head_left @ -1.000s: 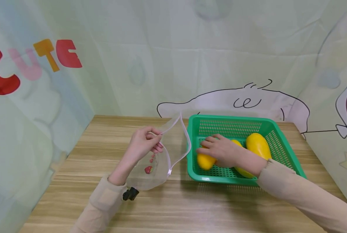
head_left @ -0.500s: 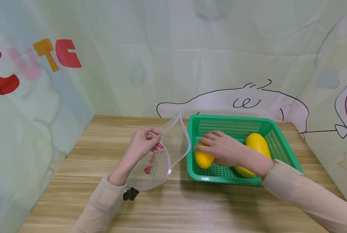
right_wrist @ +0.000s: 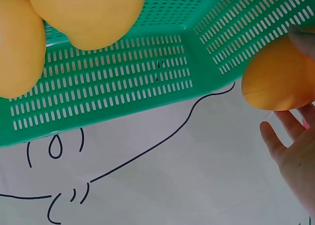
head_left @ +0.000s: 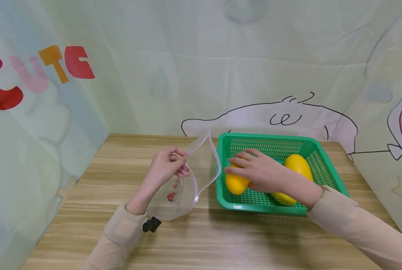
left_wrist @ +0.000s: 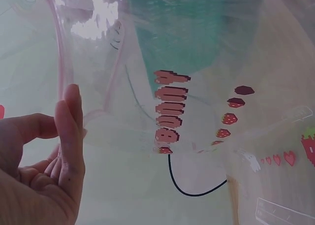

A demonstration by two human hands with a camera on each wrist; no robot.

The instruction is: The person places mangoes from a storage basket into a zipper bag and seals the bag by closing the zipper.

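My left hand pinches the rim of a clear zip bag printed with strawberries. The bag's mouth gapes towards the basket, and its white slider sits at the lower end. In the left wrist view, thumb and fingers of the left hand meet at the bag's pinkish edge. Inside a green plastic basket, my right hand grips a yellow mango near the left wall. The right wrist view shows fingers and thumb around that mango. Two more mangoes lie in the basket, one partly behind the right forearm.
Both hands work above a wood-grain table. A printed cloth backdrop stands behind and at the sides. A small black clip-like device sits at the left cuff.
My right hand and the mango have shifted slightly left in the basket, and the right forearm has moved a little. The left hand and bag have stayed where they were.
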